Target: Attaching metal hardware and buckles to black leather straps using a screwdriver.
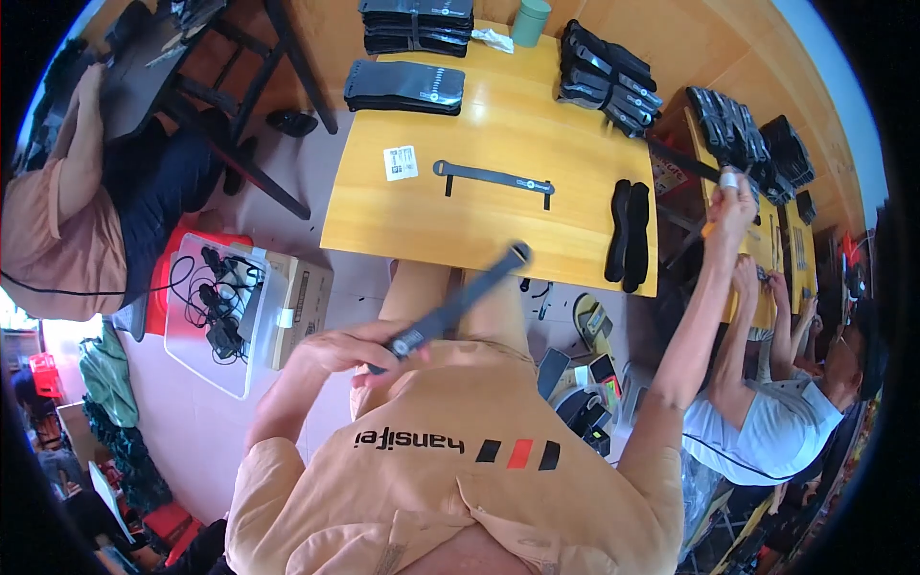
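My left hand (350,353) is closed round one end of a dark grey strap (460,302). The strap slants up to the right above my lap, with a buckle-like loop at its far end. My right hand (730,209) reaches out past the table's right edge, fingers pinched on a black strip (682,160). That strip runs back toward the tied bundle of straps (609,81); whether it joins the bundle I cannot tell. A pale wrap covers one fingertip. Mid-table lies another grey strap (494,179), two short black tabs below it. Two black strips (629,235) lie at the right edge.
Stacks of flat black straps (404,88) stand on the yellow table (383,225), near a green canister (530,23) and a white label (401,163). A clear bin of cables (216,316) stands left on the floor. Co-workers (781,412) sit at both sides.
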The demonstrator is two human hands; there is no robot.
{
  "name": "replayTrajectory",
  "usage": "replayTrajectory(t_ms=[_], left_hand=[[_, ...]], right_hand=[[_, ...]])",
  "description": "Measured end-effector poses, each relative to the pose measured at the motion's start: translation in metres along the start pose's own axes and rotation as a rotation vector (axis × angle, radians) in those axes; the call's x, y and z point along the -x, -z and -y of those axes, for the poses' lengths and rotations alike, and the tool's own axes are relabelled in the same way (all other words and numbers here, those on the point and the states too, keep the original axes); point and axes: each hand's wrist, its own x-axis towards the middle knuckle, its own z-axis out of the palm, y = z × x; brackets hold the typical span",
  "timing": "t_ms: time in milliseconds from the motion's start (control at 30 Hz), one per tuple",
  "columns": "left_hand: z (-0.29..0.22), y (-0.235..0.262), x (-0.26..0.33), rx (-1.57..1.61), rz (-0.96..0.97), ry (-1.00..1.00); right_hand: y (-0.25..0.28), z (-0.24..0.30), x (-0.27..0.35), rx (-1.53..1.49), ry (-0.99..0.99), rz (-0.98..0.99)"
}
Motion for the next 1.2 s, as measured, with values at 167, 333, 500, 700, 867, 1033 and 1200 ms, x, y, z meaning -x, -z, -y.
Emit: replayTrajectory(t_ms=[167,333,500,700,867,1033,1200], left_hand=[[-0.003,0.018,0.003,0.007,-0.589,-0.286],[-0.007,0.067,-0.019,-0.219,-1.000,-0.241],[-0.005,0.100,-0.046,-0.303,-1.232,-0.378],[-0.008,0.080,-0.065,-0.573,-1.484,-0.309],[-0.015,0.071,-0.065,-0.895,-1.805,-0.311],[-0.050,0.009,-0.090,-1.025,-1.141,-0.744],[-0.065,-0.023,-0.115,-0.920,-0.503,-0.433]], right_hand=[[-0.016,0.022,0.017,0.184,0.162,0.106],[-0.033,0.039,0.055,0.507,0.355,0.071],[-0.040,0.043,0.080,0.354,0.257,0.060],[-0.034,0.032,0.106,0.107,-0.048,0.123],[-0.036,0.053,0.133,0.078,0.066,0.326],[-0.058,0.074,0.166,-0.044,0.096,0.818],[-0.067,0.065,0.168,-0.050,0.077,0.818]])
